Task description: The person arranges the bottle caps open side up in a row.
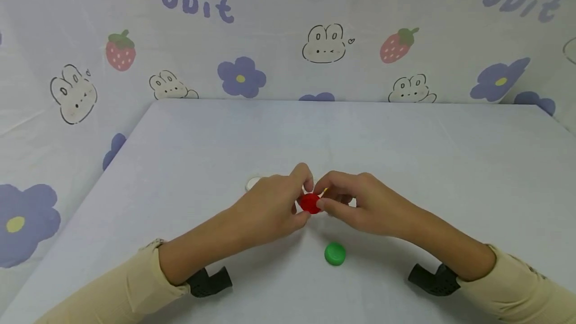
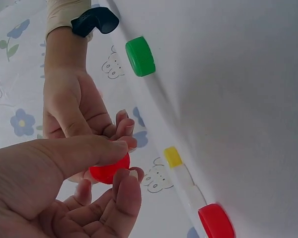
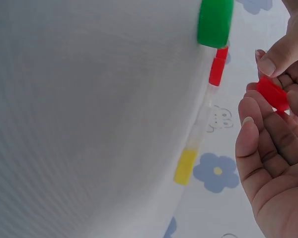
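A red bottle cap (image 1: 310,203) is held just above the white table, between the two hands. My left hand (image 1: 274,206) pinches it from the left, with the thumb on one side and curled fingers on the other. From the right, my right hand (image 1: 364,201) also grips it, thumb against the cap and fingers bent around it. The left wrist view shows the cap (image 2: 111,169) partly covered by the left thumb. In the right wrist view the cap (image 3: 273,93) lies between the fingertips of both hands.
A green cap (image 1: 335,254) lies on the table nearer the body. Beyond the hands are a yellow cap (image 2: 173,156), another red cap (image 2: 216,221) and a whitish round piece (image 1: 253,183), partly hidden in the head view. Patterned cloth (image 1: 270,29) hangs behind the table.
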{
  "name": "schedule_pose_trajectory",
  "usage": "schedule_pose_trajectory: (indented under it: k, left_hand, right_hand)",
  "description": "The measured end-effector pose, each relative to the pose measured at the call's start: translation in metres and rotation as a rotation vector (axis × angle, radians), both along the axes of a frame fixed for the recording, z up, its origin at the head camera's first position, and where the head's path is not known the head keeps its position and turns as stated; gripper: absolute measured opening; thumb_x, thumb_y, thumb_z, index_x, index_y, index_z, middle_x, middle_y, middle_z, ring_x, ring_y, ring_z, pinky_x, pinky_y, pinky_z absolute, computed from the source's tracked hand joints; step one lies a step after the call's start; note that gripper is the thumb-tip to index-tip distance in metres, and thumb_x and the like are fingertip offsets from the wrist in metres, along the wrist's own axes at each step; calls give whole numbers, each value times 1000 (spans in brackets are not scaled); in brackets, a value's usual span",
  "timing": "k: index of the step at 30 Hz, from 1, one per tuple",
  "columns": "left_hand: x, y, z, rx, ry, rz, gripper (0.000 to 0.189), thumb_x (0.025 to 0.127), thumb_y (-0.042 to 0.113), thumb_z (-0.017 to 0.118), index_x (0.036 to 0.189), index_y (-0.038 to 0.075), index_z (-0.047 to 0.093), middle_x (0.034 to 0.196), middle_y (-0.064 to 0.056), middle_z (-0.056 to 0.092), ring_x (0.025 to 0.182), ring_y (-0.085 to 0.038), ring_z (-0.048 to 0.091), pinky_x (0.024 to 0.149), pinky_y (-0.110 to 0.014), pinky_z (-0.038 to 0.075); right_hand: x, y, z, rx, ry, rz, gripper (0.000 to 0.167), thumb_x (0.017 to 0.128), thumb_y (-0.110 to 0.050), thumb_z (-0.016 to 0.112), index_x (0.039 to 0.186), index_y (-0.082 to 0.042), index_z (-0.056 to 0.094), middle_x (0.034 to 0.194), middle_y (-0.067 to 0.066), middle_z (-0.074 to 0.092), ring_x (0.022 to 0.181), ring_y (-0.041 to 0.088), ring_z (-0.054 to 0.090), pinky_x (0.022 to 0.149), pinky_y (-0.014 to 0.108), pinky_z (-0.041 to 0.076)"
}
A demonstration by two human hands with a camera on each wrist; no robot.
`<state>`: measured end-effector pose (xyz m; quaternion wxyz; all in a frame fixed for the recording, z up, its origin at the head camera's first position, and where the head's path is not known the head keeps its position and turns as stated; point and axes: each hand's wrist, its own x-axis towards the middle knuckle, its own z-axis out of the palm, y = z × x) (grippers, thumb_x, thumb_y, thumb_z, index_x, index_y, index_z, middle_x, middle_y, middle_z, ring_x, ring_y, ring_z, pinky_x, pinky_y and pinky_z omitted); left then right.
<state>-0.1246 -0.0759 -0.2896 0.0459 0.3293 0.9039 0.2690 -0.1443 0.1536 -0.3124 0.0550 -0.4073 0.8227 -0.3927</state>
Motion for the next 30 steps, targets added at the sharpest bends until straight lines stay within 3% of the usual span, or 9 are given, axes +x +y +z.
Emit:
schedule_pose_trajectory:
  k: [5,12,19,24,30]
  left_hand:
    - [0,-1,-2,-3,8,-19,34,90,5,77,113,9,52,92,-3,71,70,-11,62,63,-20,52]
    - [-1,-3,-5,-16,26,-64,36,88,7,79,111,9,52,90,-2,70,74,-11,63,68,-20,52]
    - [-1,-8,-5,-6,85,-57,34,87,12,81,112,8,57,93,-2,73,70,-9,61,63,-20,51]
    - [-3,-10,-4,-10,85,-17,33,85,16,84,109,9,61,96,-3,73,72,-10,63,64,-19,51]
    - [-6,-14,-6,-30,55,4,31,84,16,84,105,9,63,86,0,70,72,-10,64,65,-20,52]
  right_hand:
    - [1,-1,-3,-22,-39,19,22,101,-7,63,123,-10,63,102,-2,76,85,16,73,75,32,58]
    - [3,-4,-3,-34,-53,17,19,100,-1,59,115,-12,64,95,-3,76,79,17,71,72,32,56]
    - [3,-7,0,-36,-89,-12,22,97,1,60,116,-9,65,98,-3,75,78,18,72,74,34,58]
    - [1,-8,2,43,-59,0,28,95,-3,68,122,-10,63,100,-5,75,83,11,69,74,32,58]
    - [-1,-16,1,150,1,-2,34,91,-9,77,122,-11,64,97,-11,75,81,4,66,71,27,56]
